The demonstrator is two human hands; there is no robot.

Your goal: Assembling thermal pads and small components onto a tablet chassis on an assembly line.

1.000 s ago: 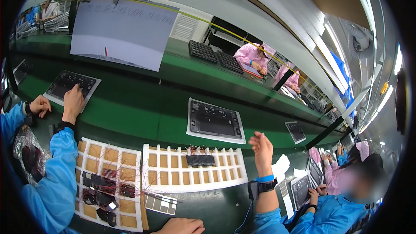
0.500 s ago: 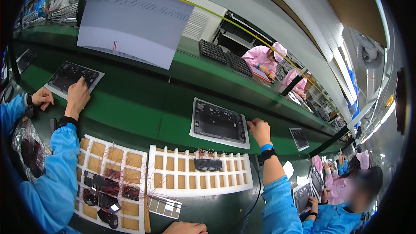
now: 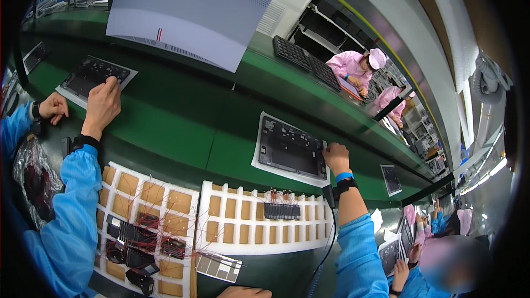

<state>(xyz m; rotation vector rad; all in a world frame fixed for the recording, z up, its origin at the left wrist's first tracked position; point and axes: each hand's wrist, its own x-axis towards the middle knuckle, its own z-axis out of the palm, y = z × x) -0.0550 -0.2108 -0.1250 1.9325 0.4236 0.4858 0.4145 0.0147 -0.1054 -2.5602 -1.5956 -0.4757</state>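
Note:
My right hand, with a blue band and a black wrist strap, is at the right edge of a dark tablet housing. Its fingers are curled closed, and whatever they pinch is hidden. The housing lies on a white sheet on the green work surface. Only the top of my left hand shows at the lower edge; its fingers are mostly cut off. Nearest to it is a flat card with grey and pale patches. Beyond that stands a white foam tray holding a row of slim black parts.
A second foam tray holds black parts with tangled red wires. At the left, a co-worker's hand touches another dark housing. A cord runs beside my right forearm. A large pale panel hangs ahead.
My right hand has moved from beside the housing onto its right edge. The whole view has shifted and tilted a little. The co-worker's hand stays at the left housing.

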